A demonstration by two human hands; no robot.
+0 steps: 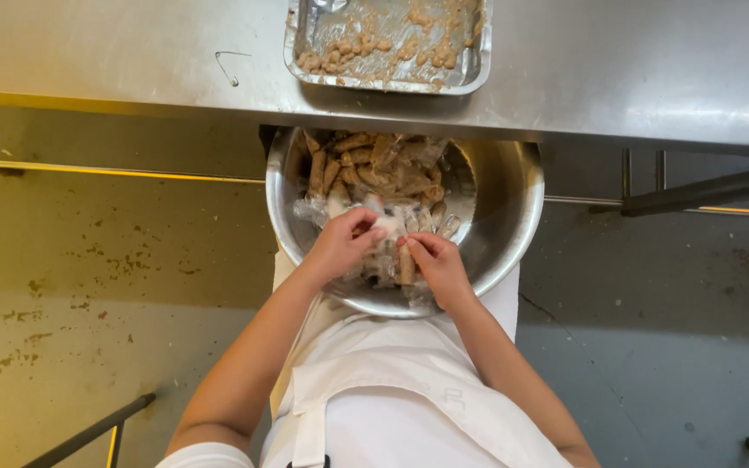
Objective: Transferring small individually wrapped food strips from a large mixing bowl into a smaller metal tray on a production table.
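Note:
A large steel bowl (513,217) rests on my lap, below the table's edge. It holds several brown finger-shaped rolls (366,160) and crumpled clear plastic wrap (314,208). My left hand (340,247) pinches a piece of clear wrap over the bowl's near side. My right hand (438,267) grips one brown roll (407,264) that stands upright between its fingers, with wrap clinging to it. The two hands almost touch. I wear a white apron (392,390).
A steel table (608,61) runs across the top. On it sits a metal tray (470,74) with small brown pieces and crumbs, and a bent wire clip (229,68) at its left. The stained floor lies below, with dark metal bars at the right and lower left.

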